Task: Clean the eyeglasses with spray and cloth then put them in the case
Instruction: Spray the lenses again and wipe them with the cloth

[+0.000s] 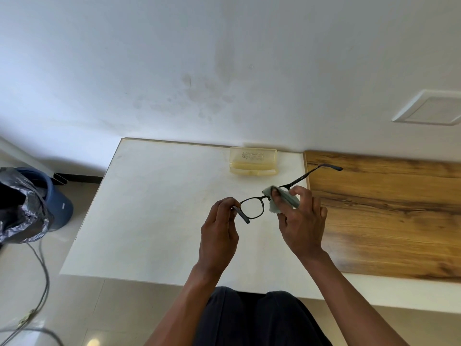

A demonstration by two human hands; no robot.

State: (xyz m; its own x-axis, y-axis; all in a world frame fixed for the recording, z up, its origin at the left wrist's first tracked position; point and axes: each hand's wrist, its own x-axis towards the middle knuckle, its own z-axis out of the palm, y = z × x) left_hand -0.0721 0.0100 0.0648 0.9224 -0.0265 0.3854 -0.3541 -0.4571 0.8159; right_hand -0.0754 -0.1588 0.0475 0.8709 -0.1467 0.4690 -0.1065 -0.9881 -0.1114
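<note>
Eyeglasses (252, 208): left grip (219, 231) pinches frame corner; right grip (303, 221) presses cloth (279, 201) around one lens; case (253, 161) open on desk (159, 208).

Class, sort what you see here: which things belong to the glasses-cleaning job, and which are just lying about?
In the job: eyeglasses, cloth, open yellow case, left hand, right hand.
Lying about: blue bin, grey bag, floor cable, wooden board.
No spray bottle is in view.

The black matt plastic eyeglasses (252, 208) meet a soft grey-green cloth (284, 198); the translucent yellowish plastic case (253, 161) looks glossy.
</note>
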